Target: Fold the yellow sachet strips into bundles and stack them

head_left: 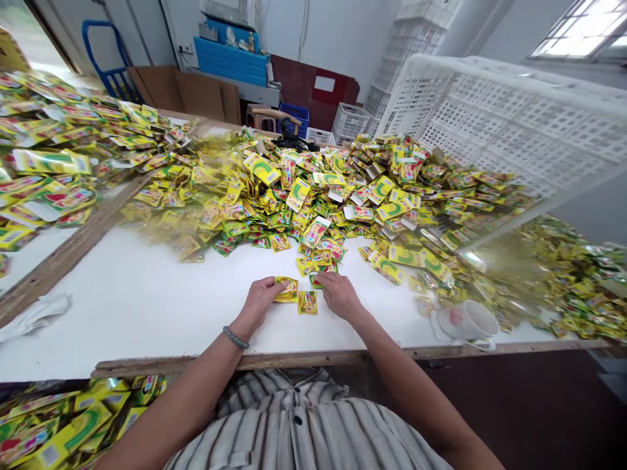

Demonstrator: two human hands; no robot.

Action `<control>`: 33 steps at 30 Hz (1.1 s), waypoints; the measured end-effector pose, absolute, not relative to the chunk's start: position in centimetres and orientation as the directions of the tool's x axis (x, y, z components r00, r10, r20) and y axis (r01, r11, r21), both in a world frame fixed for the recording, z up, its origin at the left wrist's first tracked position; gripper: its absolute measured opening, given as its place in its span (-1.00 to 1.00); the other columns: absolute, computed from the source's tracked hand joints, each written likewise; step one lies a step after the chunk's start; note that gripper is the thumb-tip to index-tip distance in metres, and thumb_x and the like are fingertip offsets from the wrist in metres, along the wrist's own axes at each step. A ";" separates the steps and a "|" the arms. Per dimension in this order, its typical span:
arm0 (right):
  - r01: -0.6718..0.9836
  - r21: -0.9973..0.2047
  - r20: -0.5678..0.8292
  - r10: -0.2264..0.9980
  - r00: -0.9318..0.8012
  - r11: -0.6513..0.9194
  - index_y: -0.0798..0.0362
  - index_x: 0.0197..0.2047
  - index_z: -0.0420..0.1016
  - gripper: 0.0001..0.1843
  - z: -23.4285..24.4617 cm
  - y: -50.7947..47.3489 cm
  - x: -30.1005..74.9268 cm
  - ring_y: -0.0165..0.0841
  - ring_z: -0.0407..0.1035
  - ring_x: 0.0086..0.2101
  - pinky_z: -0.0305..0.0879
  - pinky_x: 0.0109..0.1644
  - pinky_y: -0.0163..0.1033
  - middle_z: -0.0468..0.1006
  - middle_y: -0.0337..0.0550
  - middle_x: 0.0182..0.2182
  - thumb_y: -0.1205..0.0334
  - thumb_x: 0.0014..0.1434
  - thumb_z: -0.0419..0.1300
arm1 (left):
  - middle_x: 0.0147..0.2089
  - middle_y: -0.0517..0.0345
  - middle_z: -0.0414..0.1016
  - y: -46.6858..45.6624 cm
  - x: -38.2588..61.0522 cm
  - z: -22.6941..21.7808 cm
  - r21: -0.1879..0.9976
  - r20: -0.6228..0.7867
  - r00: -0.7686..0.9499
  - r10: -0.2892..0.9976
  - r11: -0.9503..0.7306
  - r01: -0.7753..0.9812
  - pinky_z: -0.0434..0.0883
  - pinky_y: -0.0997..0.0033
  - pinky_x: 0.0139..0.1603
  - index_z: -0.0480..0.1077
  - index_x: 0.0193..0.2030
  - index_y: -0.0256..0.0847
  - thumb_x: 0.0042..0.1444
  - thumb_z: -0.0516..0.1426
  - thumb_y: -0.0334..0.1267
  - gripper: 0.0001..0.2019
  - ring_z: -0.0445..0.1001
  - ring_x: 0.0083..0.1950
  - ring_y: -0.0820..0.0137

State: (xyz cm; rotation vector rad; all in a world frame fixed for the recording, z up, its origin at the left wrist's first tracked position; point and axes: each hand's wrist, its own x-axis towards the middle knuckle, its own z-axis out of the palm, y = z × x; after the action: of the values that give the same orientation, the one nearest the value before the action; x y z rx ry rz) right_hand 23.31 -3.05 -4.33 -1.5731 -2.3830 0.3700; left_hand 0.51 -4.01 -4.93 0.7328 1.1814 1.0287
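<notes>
My left hand [258,303], with a beaded bracelet on the wrist, pinches a yellow packet [287,290] between thumb and fingers just above the white tabletop. To the right, my right hand [339,295] has its fingers closed at the edge of a small green packet [315,281], partly hidden by the fingertips. Between both hands a small yellow sachet [307,303] lies flat on the table. A few more sachets [307,265] lie just beyond my fingers, at the front of a big heap of sachets and flat boxes [289,189].
A white perforated crate [490,124] lies tipped at the right, with boxes spilling out. A white mug [467,320] stands near the table's front edge. At left, a wooden strip [73,251] divides off more boxes [49,163]. Below left are more yellow boxes [73,424].
</notes>
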 end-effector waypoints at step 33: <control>0.098 -0.980 -0.130 0.934 0.332 -0.171 0.02 -0.40 0.40 -0.56 -2.9 0.1 20.6 -0.34 0.39 -0.43 0.34 -0.32 -0.24 0.51 -0.23 -0.49 -0.19 -0.11 0.31 | -0.39 0.17 0.53 -4.2 0.7 -3.4 0.932 -0.307 -0.066 0.949 0.286 -0.223 0.35 0.43 -0.34 0.44 -0.32 -0.25 -0.34 0.41 0.14 -0.44 0.43 -0.39 0.44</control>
State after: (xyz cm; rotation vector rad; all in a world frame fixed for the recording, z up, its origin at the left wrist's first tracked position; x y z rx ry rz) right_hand 20.60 0.10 -2.91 -1.5522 -0.9702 1.0033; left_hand 0.75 -4.23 -3.43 0.7846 1.2507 1.1455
